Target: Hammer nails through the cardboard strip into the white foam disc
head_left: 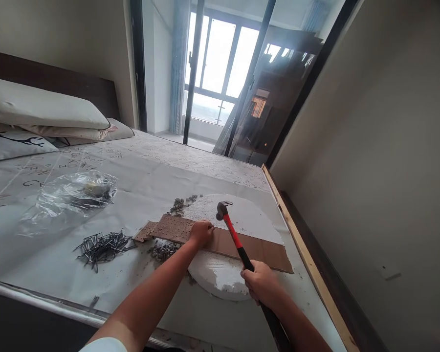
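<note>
I see the right hand (pixel 260 282) gripping the hammer (pixel 233 232), its head (pixel 222 210) beyond and right of the left hand (pixel 201 232), curled closed over crosswise cardboard (pixel 256 250).

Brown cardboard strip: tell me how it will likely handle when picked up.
The brown cardboard strip would probably feel light for its size, since it looks thin. Being long and narrow, it may sag if lifted by one end. The dotted stretch beside the left hand could crease more easily, if those dots are holes.
</note>
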Tool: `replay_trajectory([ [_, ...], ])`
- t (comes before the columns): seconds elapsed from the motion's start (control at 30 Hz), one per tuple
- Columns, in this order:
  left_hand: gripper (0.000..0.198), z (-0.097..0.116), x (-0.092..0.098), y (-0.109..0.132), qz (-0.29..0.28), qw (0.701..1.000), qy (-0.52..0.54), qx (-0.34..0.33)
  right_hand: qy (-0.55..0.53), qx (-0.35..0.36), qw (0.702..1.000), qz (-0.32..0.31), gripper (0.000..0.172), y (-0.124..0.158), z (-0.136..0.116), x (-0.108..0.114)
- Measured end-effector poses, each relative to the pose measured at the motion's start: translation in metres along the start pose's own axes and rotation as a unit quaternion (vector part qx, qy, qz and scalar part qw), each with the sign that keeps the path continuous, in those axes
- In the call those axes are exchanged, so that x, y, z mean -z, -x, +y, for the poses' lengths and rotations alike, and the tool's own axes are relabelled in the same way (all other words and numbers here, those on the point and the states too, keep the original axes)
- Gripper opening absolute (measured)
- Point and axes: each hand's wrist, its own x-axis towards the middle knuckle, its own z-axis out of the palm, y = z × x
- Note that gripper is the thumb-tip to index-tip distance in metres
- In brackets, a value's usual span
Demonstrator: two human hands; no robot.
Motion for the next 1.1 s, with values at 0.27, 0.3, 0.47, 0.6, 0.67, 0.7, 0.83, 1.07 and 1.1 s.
replay_trajectory([
  [0.27,0.016,-0.003,0.010,0.000,0.085,0.982,0.157,0.053,-0.029,0.004,1.000,-0.001,0.011,-0.002,0.003,-0.004],
  [0.3,0.015,-0.004,0.011,0.000,0.106,0.976,0.181,0.066,-0.019,-0.021,0.999,-0.015,0.011,-0.005,0.006,-0.008],
  [0.47,0.011,0.000,0.017,-0.002,0.095,0.970,0.215,0.059,-0.033,-0.036,0.999,-0.023,0.012,-0.003,0.018,-0.013],
  [0.6,0.018,0.009,0.040,0.001,0.102,0.973,0.203,0.032,-0.138,-0.015,0.990,-0.026,0.014,0.019,0.019,-0.026],
  [0.67,0.023,0.010,0.057,0.015,0.130,0.974,0.186,0.015,-0.203,-0.003,0.979,-0.032,0.020,0.029,0.015,-0.038],
  [0.7,0.026,0.009,0.066,0.026,0.144,0.974,0.174,0.011,-0.229,0.001,0.973,-0.032,0.024,0.034,0.012,-0.045],
  [0.83,0.032,-0.015,0.082,0.087,0.139,0.986,0.094,0.018,-0.287,0.002,0.957,-0.052,0.033,0.043,-0.004,-0.063],
  [1.07,0.017,-0.066,0.079,0.156,-0.086,0.983,-0.161,0.024,-0.289,0.015,0.956,-0.051,0.037,0.046,0.016,-0.059],
  [1.1,0.015,-0.069,0.079,0.157,-0.097,0.978,-0.180,0.030,-0.286,0.013,0.957,-0.048,0.037,0.046,0.020,-0.056],
])
